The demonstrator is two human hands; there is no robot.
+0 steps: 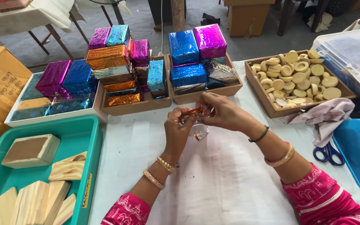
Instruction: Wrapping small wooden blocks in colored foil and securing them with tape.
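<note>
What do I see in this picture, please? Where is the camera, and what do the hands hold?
The camera sits on a person's head and looks down at their own two bare hands over a table with a white cover. The left hand and right hand together pinch a small orange foil piece. Behind them, trays hold foil-wrapped blocks in many colours. A wooden box on the right holds pale round discs. A teal tray on the left holds wood pieces. Scissors lie to the right.

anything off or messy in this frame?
Mostly tidy. The foil-wrapped blocks in the middle wooden tray are heaped unevenly, several tilted or on edge. A crumpled cloth hangs over the corner of the tray of round pieces. Both hands, left hand and right hand, pinch a small orange foil piece.
</note>
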